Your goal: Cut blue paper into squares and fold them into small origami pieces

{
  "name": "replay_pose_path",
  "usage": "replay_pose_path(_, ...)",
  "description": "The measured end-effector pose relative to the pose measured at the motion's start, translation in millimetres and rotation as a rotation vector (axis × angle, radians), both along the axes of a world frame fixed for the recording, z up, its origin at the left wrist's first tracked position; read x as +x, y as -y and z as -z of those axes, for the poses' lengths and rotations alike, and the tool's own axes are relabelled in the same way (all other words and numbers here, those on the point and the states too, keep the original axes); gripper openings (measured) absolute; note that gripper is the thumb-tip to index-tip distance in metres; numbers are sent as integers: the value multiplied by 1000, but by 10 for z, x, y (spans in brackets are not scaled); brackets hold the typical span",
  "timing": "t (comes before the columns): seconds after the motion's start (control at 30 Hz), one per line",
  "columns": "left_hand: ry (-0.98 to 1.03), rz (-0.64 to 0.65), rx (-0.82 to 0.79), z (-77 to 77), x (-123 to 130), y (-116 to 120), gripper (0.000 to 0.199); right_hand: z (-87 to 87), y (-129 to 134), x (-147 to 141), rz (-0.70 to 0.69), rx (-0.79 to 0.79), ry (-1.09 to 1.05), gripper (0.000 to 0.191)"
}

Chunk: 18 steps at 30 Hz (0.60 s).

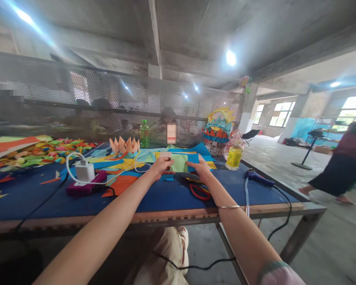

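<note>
A light green piece of paper [179, 163] is held between my two hands over the blue table [154, 198]. Its left edge is pinched by my left hand [161, 167], and my right hand [199, 165] grips the right side. Behind it lie blue and yellow sheets [192, 150]. Scissors with red handles [200, 192] rest just below my right hand. An orange sheet [120, 185] lies left of my left hand.
On the left are a white charger [85, 172], a purple power strip [86, 187], a peach paper crown [124, 145] and many scraps [62, 148]. To the right are a yellow-labelled bottle [233, 157], a blue glue gun [259, 178] and stacked paper crowns [218, 128]. A person [341, 158] walks at far right.
</note>
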State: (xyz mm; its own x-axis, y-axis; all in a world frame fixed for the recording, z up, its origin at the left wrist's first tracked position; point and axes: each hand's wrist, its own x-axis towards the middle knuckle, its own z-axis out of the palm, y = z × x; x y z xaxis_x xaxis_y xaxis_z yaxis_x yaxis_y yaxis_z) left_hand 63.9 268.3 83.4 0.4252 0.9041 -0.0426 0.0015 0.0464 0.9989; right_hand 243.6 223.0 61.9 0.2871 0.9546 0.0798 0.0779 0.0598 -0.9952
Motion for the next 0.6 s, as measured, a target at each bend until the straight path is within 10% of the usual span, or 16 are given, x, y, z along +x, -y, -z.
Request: replay_pose_path(0.6, -69, -43, 51, -1, -40, 5, 22, 10, -12, 25, 6, 20, -14, 30)
